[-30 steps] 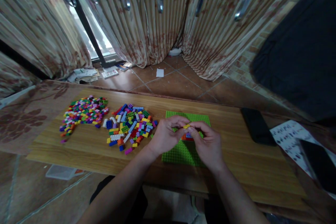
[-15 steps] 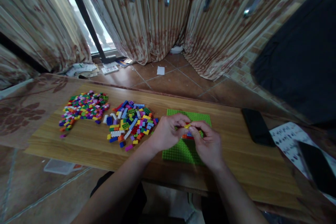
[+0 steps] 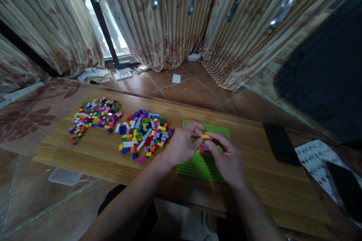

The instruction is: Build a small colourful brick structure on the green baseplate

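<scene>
A small yellow brick [image 3: 204,136] is pinched between the fingertips of both hands. My left hand [image 3: 185,142] is closed on its left side, and my right hand [image 3: 227,154] is closed on its right side. Both are over a green studded baseplate [image 3: 195,167] on the wooden table. Just under the fingers, a cluster of red, orange and blue bricks [image 3: 204,149] sits on the plate, partly hidden by my right hand.
Left of the plate lies a pile of mixed larger bricks [image 3: 145,131], then a pile of smaller ones [image 3: 97,115]. A black phone [image 3: 281,144], a printed sheet [image 3: 315,162] and another dark device [image 3: 343,184] are at the right.
The whole view has shifted, so the table appears slightly lower and further right. Both hands still hold the yellow brick, which now shows more clearly between the fingertips.
</scene>
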`<action>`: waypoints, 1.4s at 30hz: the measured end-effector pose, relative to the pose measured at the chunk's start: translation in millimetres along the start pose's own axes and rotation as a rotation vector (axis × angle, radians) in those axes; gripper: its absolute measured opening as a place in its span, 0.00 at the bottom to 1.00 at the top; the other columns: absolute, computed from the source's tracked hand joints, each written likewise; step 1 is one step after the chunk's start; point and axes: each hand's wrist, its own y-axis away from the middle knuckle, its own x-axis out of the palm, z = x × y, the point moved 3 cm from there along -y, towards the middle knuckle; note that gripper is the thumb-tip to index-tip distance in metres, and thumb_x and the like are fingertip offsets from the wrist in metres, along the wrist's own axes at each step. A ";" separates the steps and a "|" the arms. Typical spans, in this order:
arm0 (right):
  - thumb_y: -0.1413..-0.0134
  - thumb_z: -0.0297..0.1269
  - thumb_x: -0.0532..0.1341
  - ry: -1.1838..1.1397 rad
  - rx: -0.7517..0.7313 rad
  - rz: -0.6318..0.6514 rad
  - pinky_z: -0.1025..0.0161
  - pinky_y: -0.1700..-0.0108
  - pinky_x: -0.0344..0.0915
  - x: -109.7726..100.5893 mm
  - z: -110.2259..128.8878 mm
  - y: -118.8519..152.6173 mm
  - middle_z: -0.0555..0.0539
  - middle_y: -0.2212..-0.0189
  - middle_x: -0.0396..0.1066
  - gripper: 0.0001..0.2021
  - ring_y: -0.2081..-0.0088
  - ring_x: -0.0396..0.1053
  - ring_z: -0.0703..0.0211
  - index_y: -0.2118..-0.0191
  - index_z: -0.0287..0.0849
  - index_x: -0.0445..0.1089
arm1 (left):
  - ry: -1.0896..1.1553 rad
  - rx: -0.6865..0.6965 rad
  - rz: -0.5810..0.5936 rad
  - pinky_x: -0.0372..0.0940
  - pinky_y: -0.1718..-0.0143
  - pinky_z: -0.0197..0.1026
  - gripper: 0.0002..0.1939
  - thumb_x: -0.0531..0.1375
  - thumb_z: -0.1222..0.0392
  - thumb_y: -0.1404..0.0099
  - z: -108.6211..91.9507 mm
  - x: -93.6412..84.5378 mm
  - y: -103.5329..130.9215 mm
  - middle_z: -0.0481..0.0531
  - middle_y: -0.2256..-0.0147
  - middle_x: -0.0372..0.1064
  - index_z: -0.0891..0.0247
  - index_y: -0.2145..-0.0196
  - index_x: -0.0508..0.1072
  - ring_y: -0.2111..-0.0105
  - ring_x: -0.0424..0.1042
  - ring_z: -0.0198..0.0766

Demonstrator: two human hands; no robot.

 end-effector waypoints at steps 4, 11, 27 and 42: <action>0.44 0.40 0.61 0.019 -0.031 0.024 0.60 0.63 0.67 -1.6 2.5 -2.4 0.50 0.67 0.72 0.06 0.65 0.69 0.59 0.63 0.48 0.74 | -0.103 0.023 0.064 0.68 0.63 0.36 0.09 0.58 0.67 0.39 -2.9 -2.1 2.1 0.48 0.69 0.72 0.62 0.60 0.67 0.67 0.74 0.34; 0.45 0.39 0.61 -0.057 0.028 -0.081 0.63 0.66 0.69 1.2 6.9 1.4 0.50 0.69 0.70 0.05 0.68 0.70 0.61 0.66 0.46 0.72 | -0.004 0.016 0.045 0.67 0.66 0.34 0.04 0.58 0.66 0.39 -9.8 -0.3 5.5 0.48 0.70 0.72 0.62 0.65 0.69 0.69 0.73 0.33; 0.51 0.38 0.66 -0.433 0.259 -0.150 0.64 0.70 0.69 -3.0 -2.6 0.4 0.54 0.75 0.71 0.07 0.75 0.69 0.65 0.64 0.47 0.73 | -0.100 0.014 -0.024 0.65 0.64 0.36 0.06 0.57 0.64 0.38 -1.7 -10.8 0.4 0.51 0.68 0.73 0.63 0.64 0.74 0.68 0.70 0.34; 0.41 0.28 0.55 0.215 -0.203 0.335 0.64 0.62 0.64 63.2 12.0 29.1 0.47 0.67 0.70 0.06 0.64 0.69 0.60 0.66 0.42 0.69 | -0.659 0.004 0.538 0.57 0.71 0.34 0.07 0.54 0.71 0.48 -6.1 -60.4 27.6 0.49 0.72 0.66 0.63 0.75 0.69 0.71 0.66 0.34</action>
